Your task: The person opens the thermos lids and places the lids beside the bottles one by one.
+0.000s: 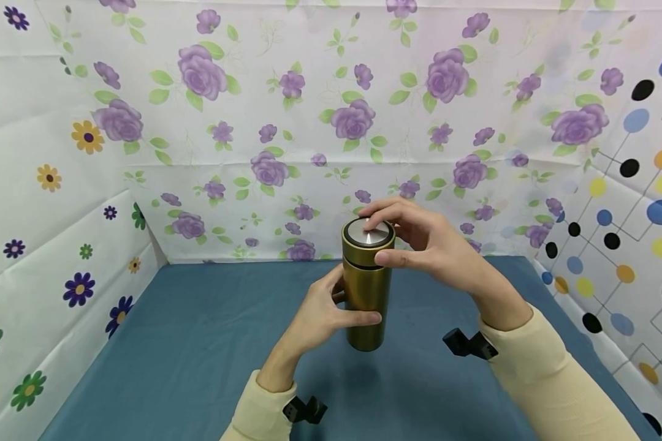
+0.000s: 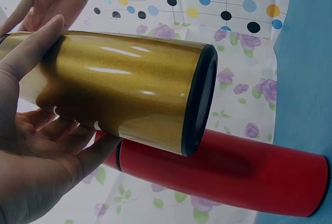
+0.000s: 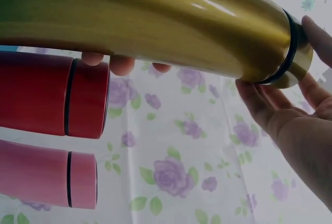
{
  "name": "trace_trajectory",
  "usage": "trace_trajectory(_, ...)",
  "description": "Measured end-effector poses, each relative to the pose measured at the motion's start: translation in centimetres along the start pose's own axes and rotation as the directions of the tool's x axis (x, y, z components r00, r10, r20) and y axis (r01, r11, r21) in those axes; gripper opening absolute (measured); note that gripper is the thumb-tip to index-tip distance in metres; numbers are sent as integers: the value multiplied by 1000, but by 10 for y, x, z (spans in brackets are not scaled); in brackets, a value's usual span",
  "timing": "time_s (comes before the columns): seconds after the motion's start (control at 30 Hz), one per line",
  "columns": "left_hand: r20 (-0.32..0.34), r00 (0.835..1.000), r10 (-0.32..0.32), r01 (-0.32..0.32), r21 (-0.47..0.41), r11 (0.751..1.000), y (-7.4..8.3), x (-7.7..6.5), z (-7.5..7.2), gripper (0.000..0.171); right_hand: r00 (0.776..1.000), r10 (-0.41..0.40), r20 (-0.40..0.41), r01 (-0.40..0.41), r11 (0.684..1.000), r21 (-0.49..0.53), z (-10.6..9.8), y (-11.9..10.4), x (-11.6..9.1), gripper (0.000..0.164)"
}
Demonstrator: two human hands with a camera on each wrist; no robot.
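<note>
A gold thermos bottle (image 1: 366,291) is held nearly upright over the blue cloth, its shadow falling below the base. My left hand (image 1: 322,309) grips the body from the left, thumb across the front. On the lid (image 1: 358,254), my right hand (image 1: 433,242) has its thumb at the near side and fingers over the silver top and far rim. A dark band runs between lid and body. The left wrist view shows the bottle's black-edged base (image 2: 202,99) and the fingers of my left hand (image 2: 31,177) underneath. My right hand (image 3: 295,125) surrounds the lid end in the right wrist view.
A red thermos bottle (image 2: 249,175) stands behind the gold one, with a pink thermos bottle (image 3: 36,175) beside it; the head view hides both. Blue cloth (image 1: 215,343) covers the table. Patterned sheets (image 1: 309,122) rise at the back and both sides.
</note>
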State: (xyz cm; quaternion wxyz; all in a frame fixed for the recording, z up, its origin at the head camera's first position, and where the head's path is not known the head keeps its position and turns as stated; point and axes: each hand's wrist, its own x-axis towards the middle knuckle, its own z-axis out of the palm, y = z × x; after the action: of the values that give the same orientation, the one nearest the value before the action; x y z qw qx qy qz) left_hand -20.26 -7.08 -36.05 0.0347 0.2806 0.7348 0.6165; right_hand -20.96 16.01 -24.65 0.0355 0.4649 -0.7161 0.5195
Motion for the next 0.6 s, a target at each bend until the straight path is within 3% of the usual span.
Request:
trace_trajectory(0.17, -5, 1000, 3, -3, -8, 1000, 0, 0, 0, 72, 1000, -6, -30, 5, 999, -34, 2, 1, -1, 32)
trace_trajectory(0.3, -17, 1000, 5, -5, -9, 1000, 0, -1, 0, 73, 993, -36, -111, 18, 988, -155, 12, -2, -2, 36)
trace_trajectory(0.47, -27, 1000, 7, -7, -4, 1000, 1, -1, 0, 75, 977, -104, -185, 44, 951, -305, 23, -4, -1, 40)
trace_trajectory(0.6, -24, 1000, 8, -8, -5, 1000, 2, -2, 0, 74, 976, -121, -183, 59, 948, -313, 24, -4, 0, 37)
